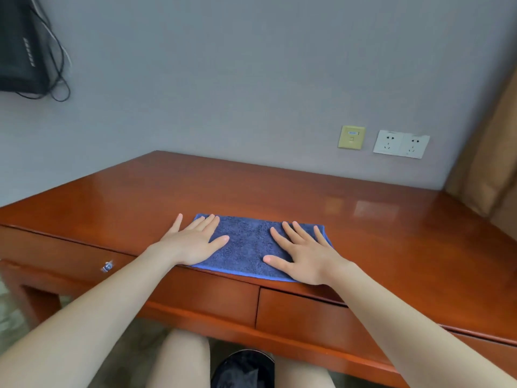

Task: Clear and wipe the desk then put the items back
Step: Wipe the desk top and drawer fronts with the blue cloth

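Observation:
A folded blue towel [246, 245] lies flat at the front edge of the glossy red-brown wooden desk [391, 242]. My left hand [193, 242] presses flat on the towel's left end, fingers straight and spread, its outer fingers partly off the cloth on the wood. My right hand [305, 256] presses flat on the right end, fingers spread as well. Nothing else lies on the desk top.
Two drawers [307, 312] run under the desk front; a small knob [107, 266] is at the left. A grey wall carries a yellow network socket [351, 137] and white power outlets [401, 144]. A black device with cables [22, 49] hangs top left. A curtain [492, 152] hangs right.

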A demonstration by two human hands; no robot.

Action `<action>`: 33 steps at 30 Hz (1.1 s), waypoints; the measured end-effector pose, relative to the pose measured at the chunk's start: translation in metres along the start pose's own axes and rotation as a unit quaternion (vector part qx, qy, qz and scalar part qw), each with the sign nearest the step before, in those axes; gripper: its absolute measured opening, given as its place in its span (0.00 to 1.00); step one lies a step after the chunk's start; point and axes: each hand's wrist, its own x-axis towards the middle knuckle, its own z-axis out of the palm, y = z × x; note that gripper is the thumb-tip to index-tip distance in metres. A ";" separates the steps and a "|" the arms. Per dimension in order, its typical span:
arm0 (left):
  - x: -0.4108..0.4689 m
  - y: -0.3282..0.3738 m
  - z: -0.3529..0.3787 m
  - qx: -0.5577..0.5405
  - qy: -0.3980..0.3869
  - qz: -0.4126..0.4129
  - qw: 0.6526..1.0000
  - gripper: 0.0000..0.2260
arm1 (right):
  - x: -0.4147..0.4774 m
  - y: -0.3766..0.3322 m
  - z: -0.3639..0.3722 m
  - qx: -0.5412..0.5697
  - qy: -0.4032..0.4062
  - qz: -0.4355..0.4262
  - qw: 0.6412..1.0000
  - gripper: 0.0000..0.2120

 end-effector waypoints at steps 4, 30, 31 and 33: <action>-0.002 -0.067 -0.005 0.012 -0.005 -0.037 0.999 0.31 | 0.041 -0.036 -0.005 -0.023 0.001 -0.115 0.993 0.42; 0.020 -0.390 -0.007 -0.142 0.075 -0.322 0.933 0.30 | 0.306 -0.327 -0.010 0.017 -0.017 -0.328 0.944 0.27; 0.025 -0.397 -0.008 -0.169 0.080 -0.330 0.925 0.29 | 0.314 -0.331 -0.010 0.015 -0.015 -0.327 0.945 0.26; 0.036 -0.409 -0.009 -0.227 0.080 -0.332 0.912 0.26 | 0.328 -0.338 -0.011 0.014 -0.014 -0.324 0.946 0.26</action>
